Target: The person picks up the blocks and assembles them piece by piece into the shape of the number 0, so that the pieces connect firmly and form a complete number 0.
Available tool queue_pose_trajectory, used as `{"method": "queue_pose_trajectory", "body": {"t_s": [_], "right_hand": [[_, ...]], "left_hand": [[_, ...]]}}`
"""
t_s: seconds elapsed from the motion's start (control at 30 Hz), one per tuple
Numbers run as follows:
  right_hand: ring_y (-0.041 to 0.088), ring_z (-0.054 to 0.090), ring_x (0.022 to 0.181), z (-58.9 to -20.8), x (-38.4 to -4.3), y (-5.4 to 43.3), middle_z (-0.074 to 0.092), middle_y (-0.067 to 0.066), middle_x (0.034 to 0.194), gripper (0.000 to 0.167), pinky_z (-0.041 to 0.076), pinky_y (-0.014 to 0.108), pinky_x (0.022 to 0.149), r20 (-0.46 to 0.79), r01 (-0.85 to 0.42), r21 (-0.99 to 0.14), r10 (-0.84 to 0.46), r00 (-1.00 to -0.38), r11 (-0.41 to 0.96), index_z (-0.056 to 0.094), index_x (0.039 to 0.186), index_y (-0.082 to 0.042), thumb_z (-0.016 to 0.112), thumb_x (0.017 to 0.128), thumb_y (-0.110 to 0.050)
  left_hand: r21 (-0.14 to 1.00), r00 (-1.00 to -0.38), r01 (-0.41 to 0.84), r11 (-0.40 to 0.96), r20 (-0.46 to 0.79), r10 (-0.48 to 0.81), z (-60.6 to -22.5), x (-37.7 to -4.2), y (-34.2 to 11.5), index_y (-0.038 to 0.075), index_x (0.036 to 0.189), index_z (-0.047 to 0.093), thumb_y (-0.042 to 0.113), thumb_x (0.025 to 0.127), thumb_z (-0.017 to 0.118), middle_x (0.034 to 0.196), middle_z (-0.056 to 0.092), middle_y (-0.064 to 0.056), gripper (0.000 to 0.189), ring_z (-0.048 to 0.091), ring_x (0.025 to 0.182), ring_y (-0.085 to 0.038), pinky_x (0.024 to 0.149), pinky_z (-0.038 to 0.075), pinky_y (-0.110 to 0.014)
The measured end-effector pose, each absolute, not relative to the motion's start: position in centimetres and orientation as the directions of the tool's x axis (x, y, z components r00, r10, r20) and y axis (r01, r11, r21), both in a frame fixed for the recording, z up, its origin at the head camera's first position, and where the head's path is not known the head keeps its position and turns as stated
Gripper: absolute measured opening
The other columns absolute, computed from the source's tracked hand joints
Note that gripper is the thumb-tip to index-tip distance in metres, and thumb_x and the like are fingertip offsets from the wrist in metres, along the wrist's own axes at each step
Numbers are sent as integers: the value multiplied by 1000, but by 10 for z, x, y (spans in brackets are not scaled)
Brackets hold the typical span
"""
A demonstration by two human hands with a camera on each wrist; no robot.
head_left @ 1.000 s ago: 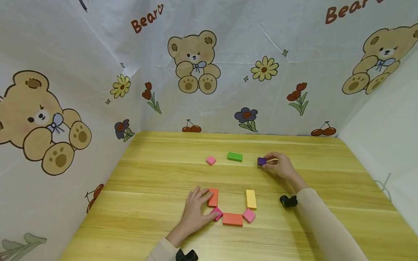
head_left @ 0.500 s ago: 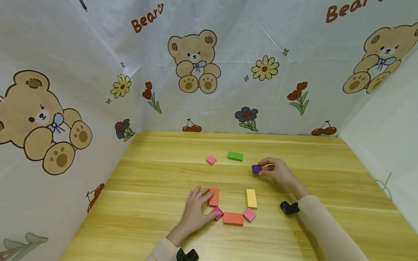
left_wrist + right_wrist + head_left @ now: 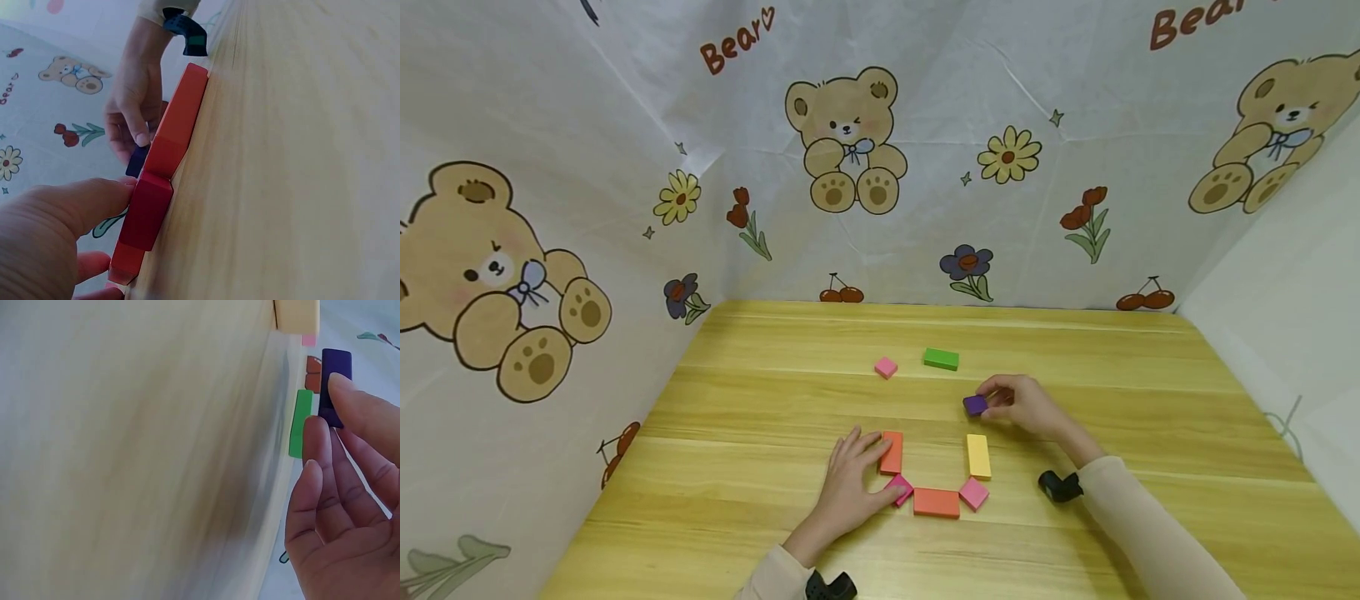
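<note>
My right hand (image 3: 1026, 408) pinches a small purple block (image 3: 975, 406) between thumb and fingertips, held up off the wood in the right wrist view. My left hand (image 3: 848, 483) lies with relaxed fingers along the left of a row of blocks. Its thumb touches a magenta block (image 3: 147, 212), and a fingertip rests at an upright-running orange-red block (image 3: 892, 458). A second orange-red block (image 3: 936, 503) forms the near side, joined at its right corner by a pink block (image 3: 974, 493). From there a yellow block (image 3: 978, 457) runs away from me, with the purple one beyond its far end.
Farther back on the wooden table (image 3: 775, 375) lie a green block (image 3: 942, 359) and a small pink block (image 3: 886, 367). A bear-printed cloth (image 3: 910, 250) stands behind and to the left. A black wrist device (image 3: 1060, 487) sits by the right sleeve.
My right hand has carried the purple block left and toward me, from right of the green block to a spot beyond the yellow one. The left hand has stayed in place.
</note>
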State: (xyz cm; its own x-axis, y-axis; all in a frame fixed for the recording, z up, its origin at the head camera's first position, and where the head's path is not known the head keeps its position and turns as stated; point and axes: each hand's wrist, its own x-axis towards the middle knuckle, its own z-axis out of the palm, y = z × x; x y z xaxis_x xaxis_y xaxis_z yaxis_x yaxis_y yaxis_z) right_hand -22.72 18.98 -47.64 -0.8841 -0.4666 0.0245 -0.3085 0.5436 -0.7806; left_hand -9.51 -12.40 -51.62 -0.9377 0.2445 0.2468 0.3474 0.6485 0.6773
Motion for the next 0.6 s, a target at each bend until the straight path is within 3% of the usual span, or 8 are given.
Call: {"method": "queue_pose_trajectory", "body": {"t_s": [0.6], "right_hand": [[15, 64, 85, -484, -226, 185, 70, 10, 96, 27, 54, 23, 74, 25, -393, -781, -603, -797, 486, 69, 109, -1, 76, 83, -5]], "left_hand": [[675, -937, 349, 650, 248, 245, -517, -96, -124, 8, 133, 61, 43, 79, 78, 140, 53, -14, 67, 29, 142, -47, 113, 16, -69]]}}
